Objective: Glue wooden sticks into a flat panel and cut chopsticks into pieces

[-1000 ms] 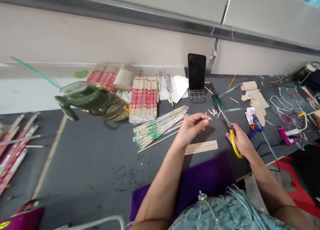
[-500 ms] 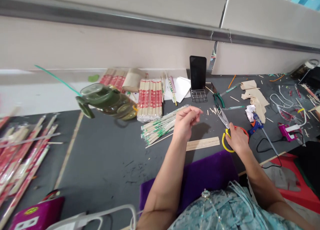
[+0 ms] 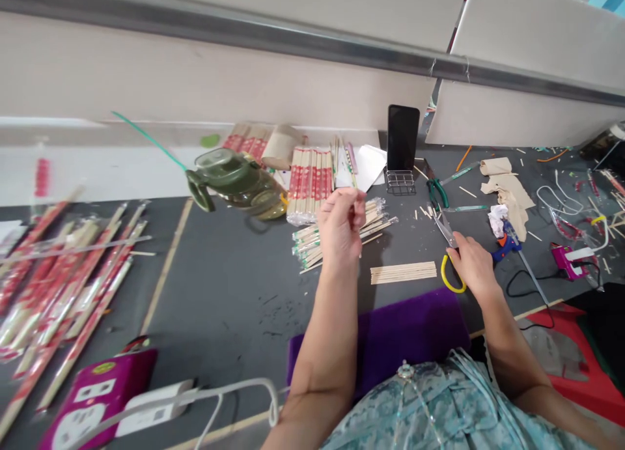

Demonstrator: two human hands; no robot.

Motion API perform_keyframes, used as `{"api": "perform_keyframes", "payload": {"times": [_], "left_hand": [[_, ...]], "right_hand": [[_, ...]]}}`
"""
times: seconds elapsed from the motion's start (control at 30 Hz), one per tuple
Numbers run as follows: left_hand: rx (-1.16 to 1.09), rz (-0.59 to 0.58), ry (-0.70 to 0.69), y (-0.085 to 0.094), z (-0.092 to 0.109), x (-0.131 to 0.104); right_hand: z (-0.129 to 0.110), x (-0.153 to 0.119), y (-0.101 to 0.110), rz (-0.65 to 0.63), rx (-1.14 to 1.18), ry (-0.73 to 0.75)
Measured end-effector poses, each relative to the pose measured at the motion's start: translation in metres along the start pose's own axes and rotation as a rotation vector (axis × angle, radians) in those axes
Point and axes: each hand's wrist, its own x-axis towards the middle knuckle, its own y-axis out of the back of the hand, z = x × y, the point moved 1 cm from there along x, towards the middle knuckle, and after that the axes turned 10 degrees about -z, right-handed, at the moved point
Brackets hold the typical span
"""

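Note:
My left hand (image 3: 342, 227) is raised with its fingers curled together, in front of the plastic-wrapped chopsticks with green print (image 3: 305, 247). Whatever it may pinch is too small to make out. On the right, my right hand (image 3: 472, 267) grips the scissors (image 3: 453, 274) by the handles, and a yellow loop shows beside the fingers. The metal blades point away, toward small cut stick pieces (image 3: 424, 213). Between both hands a flat row of bare wooden sticks (image 3: 403, 273) lies on the dark table.
Behind stand a black phone (image 3: 403, 137) on a wire stand, green-handled pliers (image 3: 436, 191) and a green-lidded bottle (image 3: 239, 180). Red-printed chopstick packs (image 3: 309, 180) lie beside the bottle, more (image 3: 73, 274) at left. A blue glue gun (image 3: 508, 241) lies right, a purple power block (image 3: 105, 391) front left.
My view has swung slightly left. My left hand has moved left over the green-printed chopsticks, its fingers curled tighter. My right hand stays on the scissors.

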Motion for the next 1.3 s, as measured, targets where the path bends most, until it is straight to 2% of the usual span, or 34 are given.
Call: {"api": "perform_keyframes", "payload": {"times": [0.1, 0.17, 0.27, 0.37, 0.53, 0.73, 0.87, 0.97, 1.03, 1.17, 1.3], "left_hand": [[0.196, -0.154, -0.024, -0.001, -0.007, -0.001], [0.425, -0.224, -0.098, -0.001, -0.013, -0.001], [0.766, -0.328, -0.182, -0.004, -0.022, -0.004], [0.861, -0.456, -0.124, -0.010, -0.035, -0.009], [0.802, -0.575, 0.026, -0.013, -0.060, -0.023], [0.603, -0.599, 0.230, 0.002, -0.083, -0.043], [0.585, -0.658, 0.318, 0.017, -0.084, -0.047], [0.819, -0.701, 0.283, 0.037, -0.074, -0.045], [0.998, -0.651, 0.239, 0.055, -0.064, -0.043], [1.090, -0.524, 0.234, 0.087, -0.053, -0.048], [1.123, -0.397, 0.169, 0.101, -0.056, -0.061]], "right_hand": [[-0.010, 0.005, 0.004, 0.122, 0.281, 0.223], [-0.018, 0.009, 0.005, 0.193, 0.497, 0.345], [-0.027, 0.018, 0.004, 0.267, 0.811, 0.427], [-0.030, 0.025, 0.002, 0.295, 0.979, 0.501], [-0.030, 0.022, 0.000, 0.270, 0.848, 0.662], [-0.031, 0.017, -0.015, 0.247, 0.667, 0.734], [-0.031, 0.026, -0.021, 0.273, 0.488, 0.777], [-0.022, 0.035, -0.020, 0.295, 0.403, 0.730], [-0.013, 0.039, -0.020, 0.276, 0.368, 0.677], [0.002, 0.041, -0.027, 0.170, 0.272, 0.629], [0.007, 0.038, -0.036, 0.133, 0.173, 0.624]]}}
